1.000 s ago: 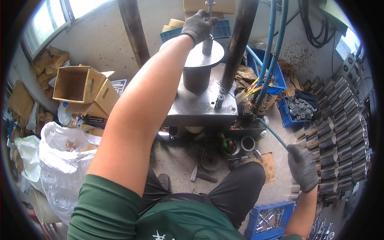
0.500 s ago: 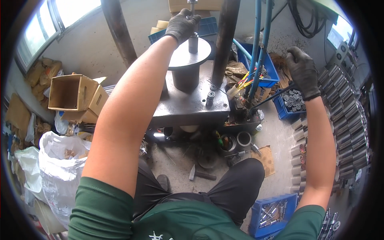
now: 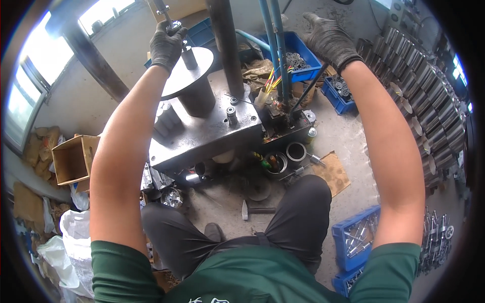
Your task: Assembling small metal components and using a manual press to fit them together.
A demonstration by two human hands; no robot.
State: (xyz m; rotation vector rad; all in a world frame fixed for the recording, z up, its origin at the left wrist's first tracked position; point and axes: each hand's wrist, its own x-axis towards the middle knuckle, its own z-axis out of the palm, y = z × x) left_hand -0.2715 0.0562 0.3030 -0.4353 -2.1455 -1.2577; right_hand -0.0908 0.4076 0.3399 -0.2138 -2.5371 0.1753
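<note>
Grey-gloved, the left hand (image 3: 167,48) is raised over the far left part of the round plate (image 3: 187,80), its grip narrow, fingers curled about a metal rod (image 3: 161,7). The rod stands up above the plate and runs out of view at the top; the hand hides its lower end. A short metal cylinder (image 3: 189,58) stands upright on the plate, just beside that hand.

Well to the right of the plate, the right hand (image 3: 331,41) is held back upward, and I cannot tell whether its grip is wide or narrow, as most of its fingers are hidden. A dark lever (image 3: 309,88) reaches up to the underside of this hand; whether they touch is unclear.

Below the plate, a thick column (image 3: 198,98) rises from a steel block (image 3: 197,147). Right of the plate on this block stands a small bearing stack (image 3: 231,116). Farther right of the plate are a dark post (image 3: 226,50), blue pipes (image 3: 279,50) and a blue crate (image 3: 309,75) of round metal parts. Nearer the person than the plate, a hammer (image 3: 260,210) lies on the floor (image 3: 227,222).
</note>
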